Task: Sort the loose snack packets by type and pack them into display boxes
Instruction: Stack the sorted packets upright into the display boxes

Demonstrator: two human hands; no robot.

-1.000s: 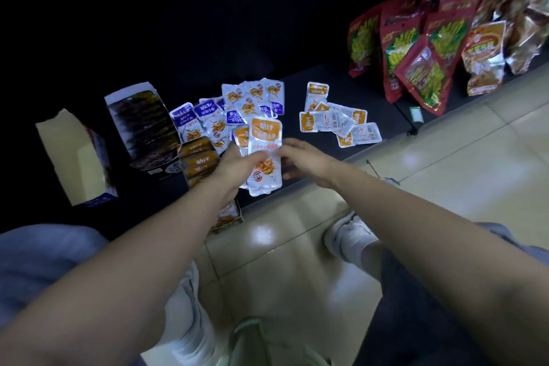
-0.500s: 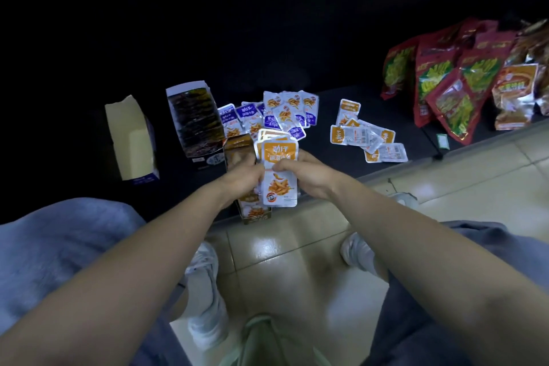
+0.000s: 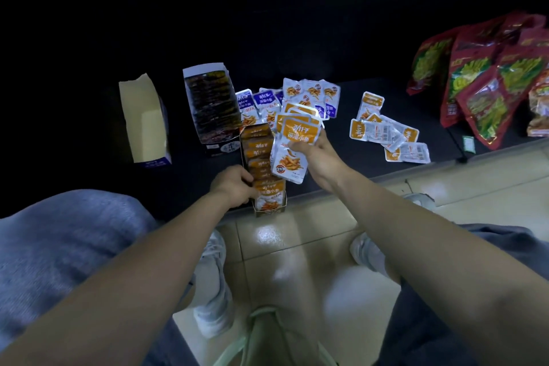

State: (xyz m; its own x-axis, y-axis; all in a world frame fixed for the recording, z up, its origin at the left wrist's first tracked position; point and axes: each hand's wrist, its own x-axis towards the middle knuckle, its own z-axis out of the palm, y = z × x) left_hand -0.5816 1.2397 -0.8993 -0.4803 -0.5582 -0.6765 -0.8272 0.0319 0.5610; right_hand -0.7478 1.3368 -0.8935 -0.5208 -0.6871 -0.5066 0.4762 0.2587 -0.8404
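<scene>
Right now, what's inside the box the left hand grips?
The display box gripped by the left hand holds a row of orange snack packets. The packet stack in the right hand covers its right edge; its floor is hidden.

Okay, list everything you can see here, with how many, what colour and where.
empty box: one, cream inside, far left on the dark ledge
dark-packet box: one, well filled, right of the empty box
orange-packet box: one, at the ledge's near edge
orange packet stack: several, fanned, above that box
purple packets: several, loose, behind the stack
loose orange packets: several, piled further right
red bags: several, red and green, far right
shoes: two, white, on the tiled floor
left hand: grips the orange-packet box
right hand: holds the orange packet stack
</scene>
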